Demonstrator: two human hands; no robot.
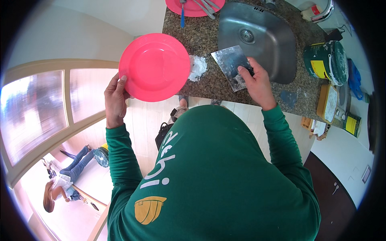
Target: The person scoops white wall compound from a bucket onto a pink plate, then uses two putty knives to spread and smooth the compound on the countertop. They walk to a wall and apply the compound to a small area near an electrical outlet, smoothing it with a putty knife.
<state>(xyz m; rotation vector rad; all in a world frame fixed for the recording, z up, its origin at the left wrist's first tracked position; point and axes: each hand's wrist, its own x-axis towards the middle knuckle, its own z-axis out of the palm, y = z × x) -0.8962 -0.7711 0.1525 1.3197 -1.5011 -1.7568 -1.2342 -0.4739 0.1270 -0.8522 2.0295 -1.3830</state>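
My left hand grips a round pink plate by its left rim, thumb on top. The plate is held up over the counter's left end, its inside facing up. In my right hand is a wide metal scraper with a dark handle; its blade is smeared with pale residue. A patch of white powder lies on the speckled stone counter, between plate and scraper. The plate's right edge partly covers that patch.
A steel sink lies beyond my right hand. A pink plate with cutlery is at the far edge. Right: a green bucket, a yellow-edged block, a blue cloth. Another person is at lower left.
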